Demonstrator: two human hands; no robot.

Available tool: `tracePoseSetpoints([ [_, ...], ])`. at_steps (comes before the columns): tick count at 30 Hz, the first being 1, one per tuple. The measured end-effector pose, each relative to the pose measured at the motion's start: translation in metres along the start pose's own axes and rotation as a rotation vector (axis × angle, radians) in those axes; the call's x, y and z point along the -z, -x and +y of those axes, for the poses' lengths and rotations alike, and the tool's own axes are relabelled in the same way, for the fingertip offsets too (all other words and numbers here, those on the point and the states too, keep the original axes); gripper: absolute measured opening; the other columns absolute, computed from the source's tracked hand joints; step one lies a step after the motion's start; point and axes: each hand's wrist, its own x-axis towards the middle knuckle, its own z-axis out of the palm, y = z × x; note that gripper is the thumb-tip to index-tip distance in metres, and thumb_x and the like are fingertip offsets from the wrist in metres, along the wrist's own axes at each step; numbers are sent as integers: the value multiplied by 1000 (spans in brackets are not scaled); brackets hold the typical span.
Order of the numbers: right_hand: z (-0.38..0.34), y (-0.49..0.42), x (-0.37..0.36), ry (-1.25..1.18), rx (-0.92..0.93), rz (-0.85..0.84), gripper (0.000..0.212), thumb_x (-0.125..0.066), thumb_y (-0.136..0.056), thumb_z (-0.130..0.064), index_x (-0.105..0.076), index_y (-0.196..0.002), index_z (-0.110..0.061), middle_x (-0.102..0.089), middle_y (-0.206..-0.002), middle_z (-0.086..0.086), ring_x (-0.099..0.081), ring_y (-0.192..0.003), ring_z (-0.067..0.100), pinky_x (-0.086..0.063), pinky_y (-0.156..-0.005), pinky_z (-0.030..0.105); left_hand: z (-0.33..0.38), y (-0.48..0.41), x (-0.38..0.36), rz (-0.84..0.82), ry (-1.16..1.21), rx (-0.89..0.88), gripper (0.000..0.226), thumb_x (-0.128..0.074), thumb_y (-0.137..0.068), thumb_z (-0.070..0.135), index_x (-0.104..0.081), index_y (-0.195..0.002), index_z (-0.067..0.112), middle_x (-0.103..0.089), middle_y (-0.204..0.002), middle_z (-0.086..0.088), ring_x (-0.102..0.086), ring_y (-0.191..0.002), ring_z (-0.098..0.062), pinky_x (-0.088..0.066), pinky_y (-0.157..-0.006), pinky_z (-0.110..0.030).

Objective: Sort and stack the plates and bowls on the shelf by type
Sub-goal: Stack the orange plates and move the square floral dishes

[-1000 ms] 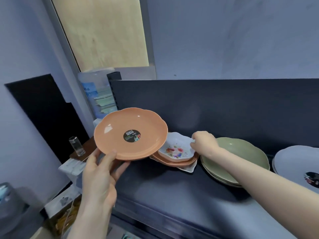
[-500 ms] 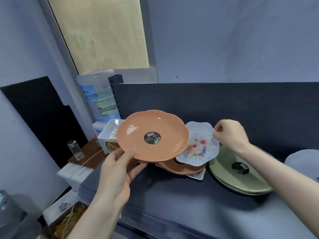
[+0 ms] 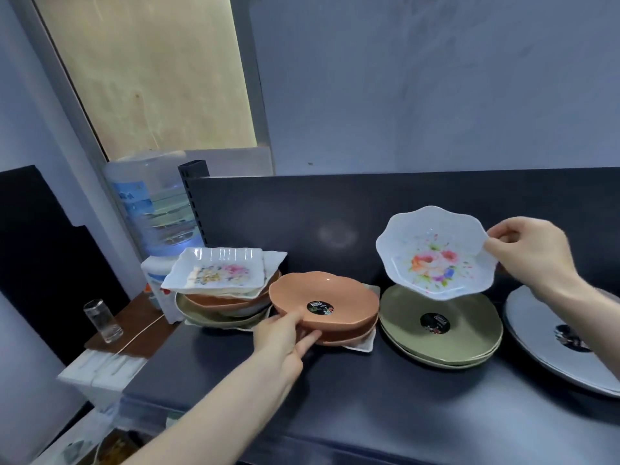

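Two hands busy: right hand (image 3: 530, 253) pinches white floral scalloped bowl (image 3: 436, 253), tilted, above green plate stack (image 3: 469, 333) toward shelf's right end; left hand (image 3: 285, 333) grips orange scalloped plate (image 3: 322, 297) atop mid-shelf orange pile.

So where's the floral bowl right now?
In the head view, right of centre: the floral bowl is held up by the right hand, tilted, above the green plates.

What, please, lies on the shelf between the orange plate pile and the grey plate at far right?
In the head view, a stack of green plates sits between them.
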Motion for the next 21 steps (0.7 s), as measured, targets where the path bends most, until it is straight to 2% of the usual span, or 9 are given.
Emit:
tracePoseSetpoints([
  [3,4,9,0,-7,-7,-8,12,-60,-76,-7,-68,-73,-15,-69,-68,5,-67,-56,25,-51,-52,35,-6,-10,2,47,-8,-18,10,-56,-90,-4,-57,-81,1,-58,-78,-12,-55,-80,-24,-50,-85,-47],
  [6,6,18,0,-8,-15,-10,13,-59,-76,-5,-68,-73,-14,-68,-67,8,-67,-54,25,-51,-55,30,-9,-17,6,74,-36,-4,10,-55,-89,-8,-54,-84,1,-51,-73,-12,-47,-67,-19,-50,-89,-47],
  [9,7,26,-3,-7,-33,-4,13,-59,-76,-4,-68,-73,-13,-68,-66,8,-67,-55,26,-54,-61,36,-11,-20,9,68,-59,47,16,-54,-89,-11,-51,-78,1,-49,-70,-12,-44,-64,-17,-54,-76,-42],
  [11,7,31,-5,0,-42,-6,14,-59,-75,-4,-67,-71,-14,-68,-65,7,-67,-53,25,-55,-64,40,-13,-20,11,69,-54,54,11,-54,-88,-11,-54,-86,0,-49,-71,-12,-44,-64,-17,-58,-56,-38],
  [12,8,33,-5,2,-44,-11,14,-59,-75,-4,-67,-70,-15,-69,-64,7,-67,-53,25,-54,-65,40,-15,-19,11,66,-45,27,11,-55,-88,-10,-55,-93,0,-51,-75,-13,-45,-65,-17,-58,-52,-34],
  [13,9,36,-5,3,-45,-15,14,-59,-75,-4,-66,-70,-15,-68,-64,8,-67,-53,25,-54,-65,40,-16,-16,11,58,-36,-19,18,-56,-87,-10,-55,-102,1,-54,-83,-15,-48,-66,-17,-59,-55,-34],
  [15,11,41,-2,-2,-56,-9,14,-59,-75,-4,-66,-70,-15,-68,-63,7,-68,-59,29,-57,-67,42,-17,-8,8,-3,-72,-146,27,-58,-86,-8,-53,-110,3,-56,-101,-17,-56,-71,-18,-58,-71,-34],
  [17,15,46,4,-24,-82,7,14,-59,-75,-4,-67,-69,-15,-67,-62,7,-67,-61,29,-58,-69,45,-12,3,3,-151,-247,-294,23,-58,-87,-2,-56,-108,7,-60,-102,-11,-63,-77,-19,-57,-78,-32],
  [21,26,67,24,-57,-139,46,15,-58,-76,0,-67,-71,-11,-65,-60,9,-63,-50,22,-60,-59,39,-1,8,-7,-474,-1030,-694,18,-64,-82,13,-64,-94,27,-67,-93,10,-64,-89,-9,-48,-76,-16],
])
